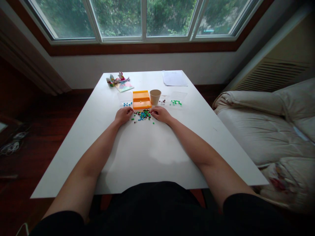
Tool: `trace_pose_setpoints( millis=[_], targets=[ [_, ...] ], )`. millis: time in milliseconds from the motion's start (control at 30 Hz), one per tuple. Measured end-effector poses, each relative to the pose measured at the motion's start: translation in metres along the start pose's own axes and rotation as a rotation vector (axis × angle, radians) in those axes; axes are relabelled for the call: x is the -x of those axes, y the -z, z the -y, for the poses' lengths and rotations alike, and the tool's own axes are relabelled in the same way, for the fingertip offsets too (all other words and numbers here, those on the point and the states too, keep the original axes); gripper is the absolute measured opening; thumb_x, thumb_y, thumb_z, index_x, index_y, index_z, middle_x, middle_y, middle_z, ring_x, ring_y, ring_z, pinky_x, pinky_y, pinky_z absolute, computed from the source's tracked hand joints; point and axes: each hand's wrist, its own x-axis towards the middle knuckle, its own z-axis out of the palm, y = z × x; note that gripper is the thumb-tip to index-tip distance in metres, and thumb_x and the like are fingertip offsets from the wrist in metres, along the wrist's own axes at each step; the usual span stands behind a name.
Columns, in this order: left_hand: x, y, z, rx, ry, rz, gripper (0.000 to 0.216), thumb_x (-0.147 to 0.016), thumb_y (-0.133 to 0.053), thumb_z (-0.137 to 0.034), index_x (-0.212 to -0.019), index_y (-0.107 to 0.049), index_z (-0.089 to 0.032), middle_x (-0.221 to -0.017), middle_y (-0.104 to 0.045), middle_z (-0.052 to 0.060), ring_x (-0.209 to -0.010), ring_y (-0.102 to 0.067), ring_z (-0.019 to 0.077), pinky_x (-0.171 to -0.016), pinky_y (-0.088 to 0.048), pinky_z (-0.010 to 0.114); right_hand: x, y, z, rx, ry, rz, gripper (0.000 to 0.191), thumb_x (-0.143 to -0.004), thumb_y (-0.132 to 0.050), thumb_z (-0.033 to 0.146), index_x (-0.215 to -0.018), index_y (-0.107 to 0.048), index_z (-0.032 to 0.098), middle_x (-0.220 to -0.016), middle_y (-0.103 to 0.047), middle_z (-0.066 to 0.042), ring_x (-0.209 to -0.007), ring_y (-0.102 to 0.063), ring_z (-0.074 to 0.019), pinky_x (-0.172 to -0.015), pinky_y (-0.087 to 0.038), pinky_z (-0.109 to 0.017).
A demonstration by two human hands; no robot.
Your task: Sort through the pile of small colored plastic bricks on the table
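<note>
A small heap of tiny coloured pieces [143,115], blue, green and dark, lies on the white table [147,154]. My left hand [123,114] rests on the table at the heap's left edge, fingers curled toward it. My right hand [160,113] rests at the heap's right edge, fingertips touching the pieces. Whether either hand pinches a piece is too small to tell. Just beyond the heap stand an orange tray [141,99] and a tan paper cup [155,97].
Clear bags hold blue pieces [127,104] on the left and green pieces [176,102] on the right. A small toy figure with a colourful card [119,82] and a sheet of paper [174,78] lie at the far side. A sofa [270,127] stands on the right.
</note>
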Motion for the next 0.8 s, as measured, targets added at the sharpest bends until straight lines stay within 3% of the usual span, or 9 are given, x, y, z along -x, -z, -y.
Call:
trace_pose_setpoints(
  millis=[800],
  targets=[
    [0.0003, 0.0020, -0.0029, 0.012, 0.024, -0.003, 0.027, -0.090, -0.056, -0.033, -0.103, -0.078, -0.023, -0.098, -0.075, 0.007, -0.085, -0.064, 0.0213, -0.078, -0.047, 0.030, -0.0002, 0.0031, 0.0081, 0.002, -0.019, -0.013, 0.018, -0.089, -0.062, 0.027, -0.096, -0.077, 0.019, -0.085, -0.066, -0.005, -0.078, -0.055, -0.0180, -0.073, -0.040, -0.028]
  ],
)
